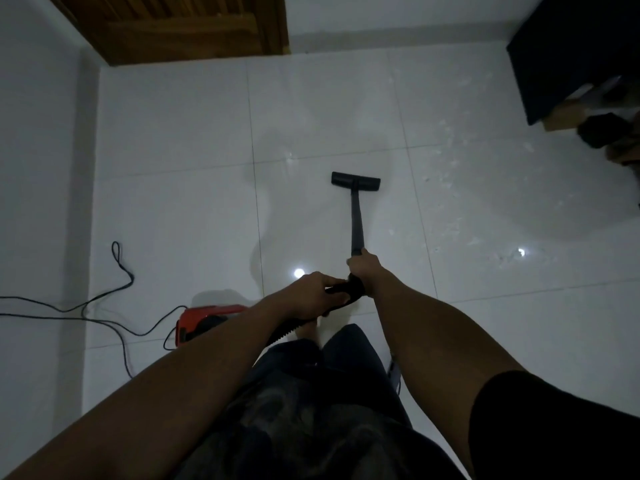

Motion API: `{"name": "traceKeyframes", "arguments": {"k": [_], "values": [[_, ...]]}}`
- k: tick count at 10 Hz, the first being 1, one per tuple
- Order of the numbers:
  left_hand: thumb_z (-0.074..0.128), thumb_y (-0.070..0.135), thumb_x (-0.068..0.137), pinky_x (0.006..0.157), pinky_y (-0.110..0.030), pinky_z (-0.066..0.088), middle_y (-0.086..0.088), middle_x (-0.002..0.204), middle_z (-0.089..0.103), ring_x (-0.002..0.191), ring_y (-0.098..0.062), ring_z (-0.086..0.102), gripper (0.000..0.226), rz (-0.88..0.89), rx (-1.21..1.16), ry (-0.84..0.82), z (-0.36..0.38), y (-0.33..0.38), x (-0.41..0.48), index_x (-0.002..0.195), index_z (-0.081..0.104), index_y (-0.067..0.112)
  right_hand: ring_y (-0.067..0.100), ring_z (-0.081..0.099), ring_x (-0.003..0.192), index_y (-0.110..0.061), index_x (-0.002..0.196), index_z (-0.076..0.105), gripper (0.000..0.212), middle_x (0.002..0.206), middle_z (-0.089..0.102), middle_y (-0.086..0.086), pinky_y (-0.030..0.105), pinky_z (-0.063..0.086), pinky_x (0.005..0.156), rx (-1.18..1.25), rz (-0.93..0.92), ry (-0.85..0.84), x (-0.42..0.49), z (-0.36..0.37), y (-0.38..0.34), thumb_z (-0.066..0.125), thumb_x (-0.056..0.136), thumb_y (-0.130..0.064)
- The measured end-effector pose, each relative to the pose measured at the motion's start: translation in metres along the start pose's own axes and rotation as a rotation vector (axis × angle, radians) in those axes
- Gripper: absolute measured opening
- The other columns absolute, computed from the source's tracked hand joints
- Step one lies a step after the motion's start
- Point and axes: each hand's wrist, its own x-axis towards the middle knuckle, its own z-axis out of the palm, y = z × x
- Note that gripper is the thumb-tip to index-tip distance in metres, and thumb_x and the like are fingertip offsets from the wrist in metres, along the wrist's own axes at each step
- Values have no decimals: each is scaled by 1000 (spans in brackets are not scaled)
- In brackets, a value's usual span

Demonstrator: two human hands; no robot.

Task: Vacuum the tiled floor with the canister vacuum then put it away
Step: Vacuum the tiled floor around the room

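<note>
A black vacuum wand (356,220) runs from my hands down to a flat black floor head (355,179), which rests on the white tiled floor (180,209) ahead of me. My right hand (363,268) grips the wand's near end. My left hand (313,294) holds the black hose handle (351,289) just behind it. The ribbed black hose (285,332) drops under my left forearm toward the red canister vacuum (204,322), which sits on the floor at my left and is partly hidden by that arm.
A black power cord (119,268) loops over the tiles to the left of the canister. A brown wooden door (180,26) stands at the back left. A dark cabinet (575,46) with boxes and dark items beside it fills the back right corner.
</note>
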Motion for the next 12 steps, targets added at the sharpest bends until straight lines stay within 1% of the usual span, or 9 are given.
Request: {"name": "traceKeyframes", "arguments": {"k": [1,2,3,5,6,8,10,11,12], "values": [[55,29,104,40,-8,37,8,70,58,36,6,53,44,-10,2,1,-12,10,9,147,52,19,20,42,106,-9,155,28,59,147,45,16,42,46,107,-67,-20,17,4,-9,-23,48,100,-12],[55,30,104,40,-13,42,5,73,60,37,0,55,46,-36,-8,-25,-23,23,22,148,49,21,21,44,105,-10,155,30,57,150,44,17,39,47,101,-121,-12,5,12,-16,-35,48,101,-12],[55,36,103,45,-17,47,4,76,63,49,-12,61,48,-51,16,-40,-34,37,38,149,48,24,27,59,109,-8,148,40,50,136,55,16,41,53,100,-157,6,14,33,-27,-51,48,99,-11],[57,47,98,62,-32,57,-5,93,72,72,-32,72,50,-67,-31,-52,-56,62,80,143,56,25,32,63,109,-14,150,40,55,130,59,14,48,57,95,-187,38,-9,81,-51,-78,51,96,-15],[55,41,101,47,-21,48,-5,78,66,53,-18,61,44,-79,-53,-27,-76,89,108,141,58,23,31,64,108,-16,152,38,58,129,58,13,47,59,93,-207,23,-22,104,-69,-111,52,96,-15],[55,36,103,40,-17,42,1,72,63,41,-13,55,46,-83,-99,0,-114,143,176,147,50,27,35,65,108,-15,153,35,57,128,57,16,46,59,91,-227,-15,-32,158,-115,-180,49,98,-11],[60,33,101,50,-20,49,11,62,63,51,-8,59,43,-53,-207,72,-136,173,219,143,56,28,37,67,104,-11,144,44,49,113,62,15,49,59,92,-227,-11,-17,199,-142,-225,46,95,-11],[59,36,101,51,-16,46,4,66,64,45,-3,58,45,-55,-172,89,-160,181,239,145,53,30,37,66,106,-14,147,40,54,116,62,16,51,58,93,-225,-14,-19,219,-144,-253,46,93,-11],[58,48,97,67,-29,53,0,65,65,47,-17,63,52,-73,-150,90,-180,183,265,146,51,33,39,66,106,-14,148,40,57,115,61,15,53,58,93,-236,-36,-23,241,-148,-279,47,91,-11]]}}
